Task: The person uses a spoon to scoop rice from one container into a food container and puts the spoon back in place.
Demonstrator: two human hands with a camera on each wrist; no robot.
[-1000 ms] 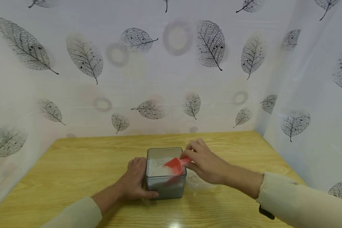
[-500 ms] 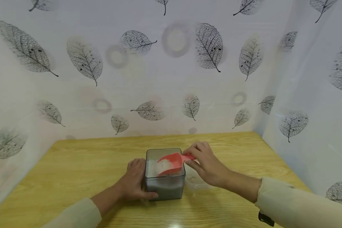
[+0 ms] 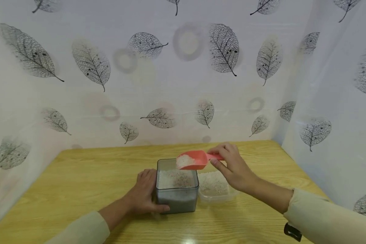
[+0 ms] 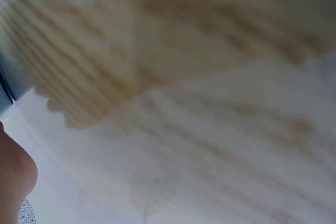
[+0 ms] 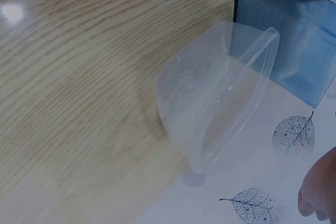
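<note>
Pinches a red scoop (image 3: 200,159) by its handle with the right hand (image 3: 234,167), thumb below and fingers on top. Holds the scoop up over the back right corner of a grey box (image 3: 177,200), handle to the right, mouth to the left. Has a small heap of white grains (image 3: 184,161) in the front of the scoop. Grips the box on its left side with the left hand (image 3: 144,195), thumb bent round to the front, near the bottom. Hands well apart, left one low by the box, right one up higher. In the box, more white grains, lower than the rim, with a darker patch toward the right. Just to the right of the box, a clear tub (image 3: 215,197) with grains in it too. Touching the box or not, hard to tell. Under the box and tub, a yellow wood table (image 3: 94,176). Behind it all, a pale sheet (image 3: 170,84) with black leaf shapes. On both arms, pale sleeves (image 3: 329,217), and near the right cuff, a small black thing (image 3: 292,232), too unclear to name. From the left wrist, mostly blur, with a bit of the box at the edge.
</note>
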